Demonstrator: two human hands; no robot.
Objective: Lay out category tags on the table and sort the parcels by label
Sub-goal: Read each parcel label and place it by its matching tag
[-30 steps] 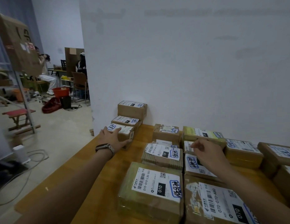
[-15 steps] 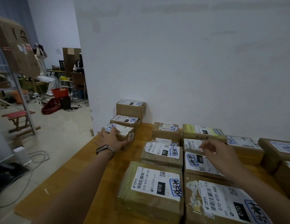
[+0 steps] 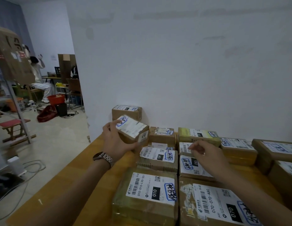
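Your left hand (image 3: 116, 142) grips a small brown parcel (image 3: 125, 137), tilted, white label (image 3: 131, 127) with blue scribble on top; your right hand (image 3: 205, 154) hangs loosely curled, holding nothing

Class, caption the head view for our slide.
Left hand holds a small parcel up; right hand hovers over the labelled parcels.

brown cardboard parcels (image 3: 144, 193), white paper labels (image 3: 151, 187), smooth wooden table (image 3: 86, 185), matt wall (image 3: 174, 62)
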